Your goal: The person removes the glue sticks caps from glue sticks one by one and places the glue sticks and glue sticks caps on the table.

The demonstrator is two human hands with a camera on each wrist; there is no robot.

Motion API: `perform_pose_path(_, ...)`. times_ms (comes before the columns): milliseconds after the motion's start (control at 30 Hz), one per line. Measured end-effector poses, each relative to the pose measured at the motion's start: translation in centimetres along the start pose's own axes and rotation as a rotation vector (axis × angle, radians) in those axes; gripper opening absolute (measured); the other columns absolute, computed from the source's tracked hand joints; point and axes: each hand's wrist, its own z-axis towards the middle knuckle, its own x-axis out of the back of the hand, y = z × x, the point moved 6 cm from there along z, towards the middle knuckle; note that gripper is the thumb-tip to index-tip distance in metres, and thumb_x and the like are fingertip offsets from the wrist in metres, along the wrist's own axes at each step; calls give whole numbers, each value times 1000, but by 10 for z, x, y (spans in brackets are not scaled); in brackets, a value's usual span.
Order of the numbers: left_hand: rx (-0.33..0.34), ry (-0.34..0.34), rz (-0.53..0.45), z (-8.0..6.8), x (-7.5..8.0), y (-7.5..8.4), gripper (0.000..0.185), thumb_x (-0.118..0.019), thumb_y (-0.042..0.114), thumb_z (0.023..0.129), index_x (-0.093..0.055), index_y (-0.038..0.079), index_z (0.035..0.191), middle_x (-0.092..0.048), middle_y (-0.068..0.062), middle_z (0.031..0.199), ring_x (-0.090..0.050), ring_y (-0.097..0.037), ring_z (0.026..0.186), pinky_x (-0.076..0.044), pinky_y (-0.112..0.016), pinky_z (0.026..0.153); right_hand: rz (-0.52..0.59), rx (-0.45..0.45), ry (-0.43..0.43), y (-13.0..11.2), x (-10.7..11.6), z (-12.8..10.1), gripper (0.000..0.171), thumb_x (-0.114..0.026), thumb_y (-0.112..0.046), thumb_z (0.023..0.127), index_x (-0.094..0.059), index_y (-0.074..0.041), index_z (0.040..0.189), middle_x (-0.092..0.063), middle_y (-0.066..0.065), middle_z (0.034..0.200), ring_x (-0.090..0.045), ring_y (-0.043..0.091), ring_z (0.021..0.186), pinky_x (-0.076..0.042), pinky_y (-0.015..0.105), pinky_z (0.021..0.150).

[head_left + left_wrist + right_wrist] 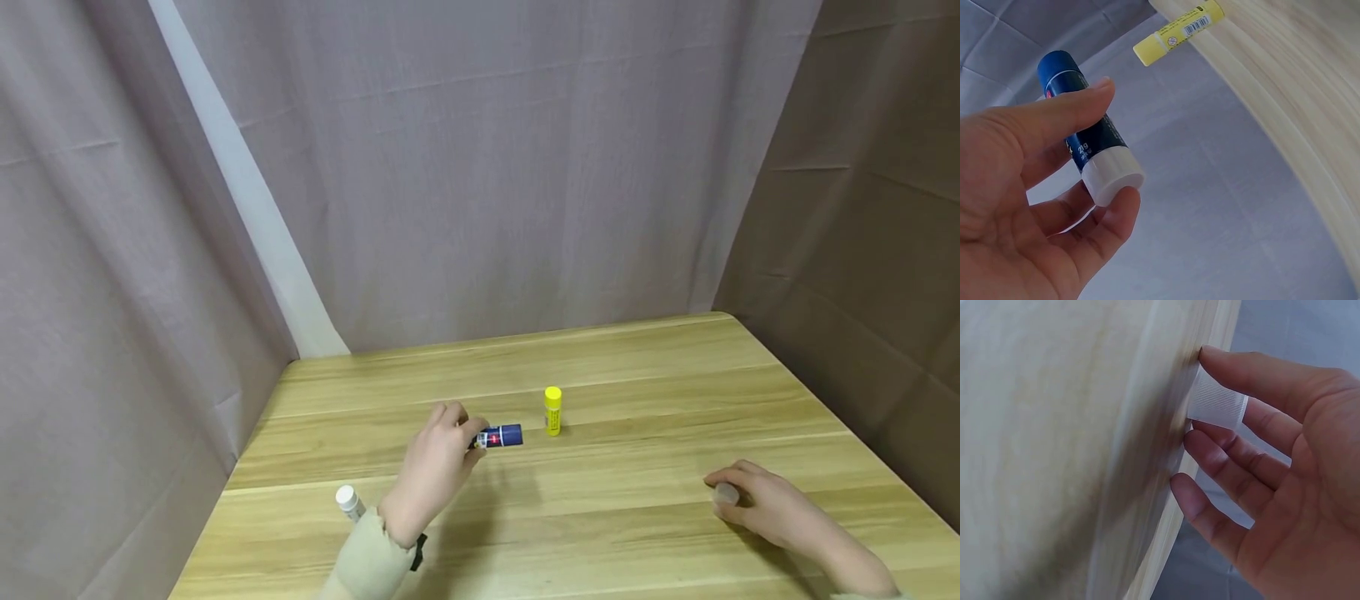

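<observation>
Head view: left hand (435, 467) pinches the blue glue stick (501, 436) in its fingers; right hand (765, 504) pinches a white cap (725, 494) on the desk (637, 517). I'd keep that pinch firm and level.

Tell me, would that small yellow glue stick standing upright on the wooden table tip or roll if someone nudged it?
The yellow glue stick is tall and narrow on a small base, so a nudge would probably topple it. Its round barrel would then likely roll across the smooth wooden table. It looks like stiff, light plastic.
</observation>
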Motion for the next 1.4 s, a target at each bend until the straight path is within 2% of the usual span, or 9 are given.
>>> perform_pose_path(100,2,-6,-10,0,-1,1,34,-90,17,75,-76,12,106,-59,-2,91,-52,-15,84,-54,-27,67,2,-3,-7,-1,1,1,38,-82,-20,83,-70,-8,117,-64,-3,105,-62,18,93,-52,34,74)
perform_pose_path(267,9,-24,-31,0,-3,2,35,-89,17,75,-76,11,107,-60,-2,92,-52,-15,83,-53,-26,64,7,17,-65,-6,2,4,44,-82,-25,84,-68,-7,121,-63,0,105,-63,21,94,-53,37,75)
perform_pose_path(433,16,-40,-53,-1,-4,2,36,-89,17,75,-76,11,109,-61,-3,93,-52,-15,83,-52,-26,65,51,27,-111,-16,8,8,50,-81,-25,85,-64,-4,127,-64,8,111,-62,26,97,-54,41,76)
perform_pose_path(667,10,-31,-61,-1,-3,2,36,-88,16,77,-75,12,110,-60,-1,92,-51,-14,83,-52,-25,65,47,89,-30,-48,25,21,50,-79,-18,87,-62,-2,130,-65,16,120,-62,38,106,-54,52,80)
perform_pose_path(833,13,-35,-55,-1,-3,1,36,-88,17,77,-75,12,110,-60,-1,92,-52,-15,84,-52,-27,65,35,121,-11,-76,28,33,48,-78,-21,88,-63,-7,132,-66,14,120,-62,37,108,-53,55,84)
perform_pose_path(1133,9,-46,-49,1,-2,8,34,-88,15,77,-76,13,109,-61,-1,93,-52,-16,84,-52,-26,65,32,272,87,-138,22,58,38,-78,-18,89,-68,-12,126,-69,-2,109,-64,21,100,-54,45,81)
perform_pose_path(1300,9,-49,-42,3,-2,11,33,-88,16,78,-76,14,109,-61,-1,94,-52,-15,84,-51,-25,66,109,350,155,-169,25,67,34,-75,-22,92,-69,-17,126,-69,-6,112,-64,16,101,-55,40,80)
perform_pose_path(1400,4,-47,-37,4,-2,13,33,-88,17,79,-76,15,109,-60,0,93,-52,-15,85,-51,-25,65,182,398,159,-187,25,71,31,-72,-25,95,-68,-21,126,-68,-9,112,-63,13,100,-54,35,79)
